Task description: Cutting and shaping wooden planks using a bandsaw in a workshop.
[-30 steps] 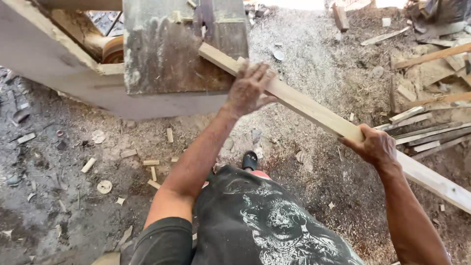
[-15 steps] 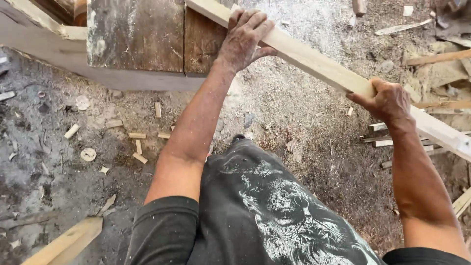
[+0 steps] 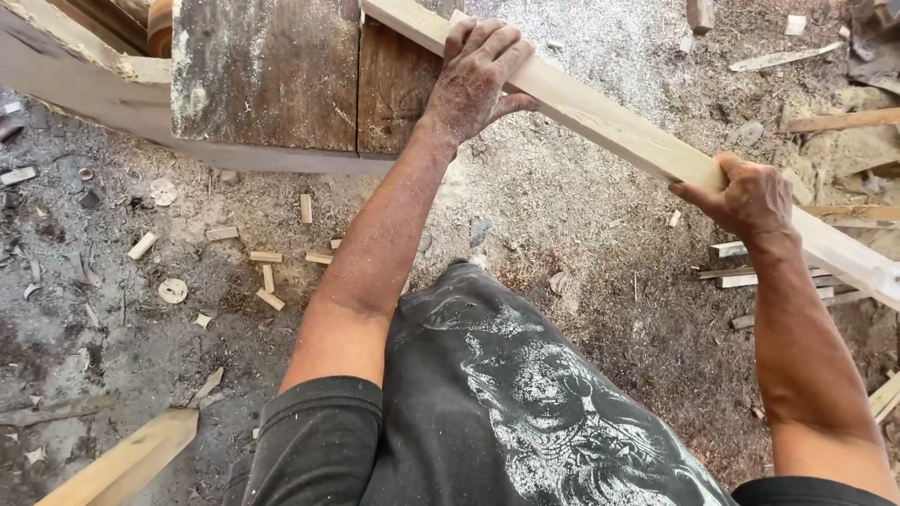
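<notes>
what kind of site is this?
Probably a rough woodworking yard or carpentry shop: sawdust-covered ground, wood offcuts scattered about, and both hands, left hand and right hand, gripping a long timber batten.

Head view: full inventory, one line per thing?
wooden batten: one, pale, running from top centre to right edge
dark worn tabletop: one, brown-grey, top left
short offcuts: several, pale, on the sawdust-covered ground left of centre
round wooden discs: at least two, pale, left
pointed stake: one, pale, bottom left
thin strips: a few, pale, right
left hand: on the batten
right hand: gripping the batten
</notes>
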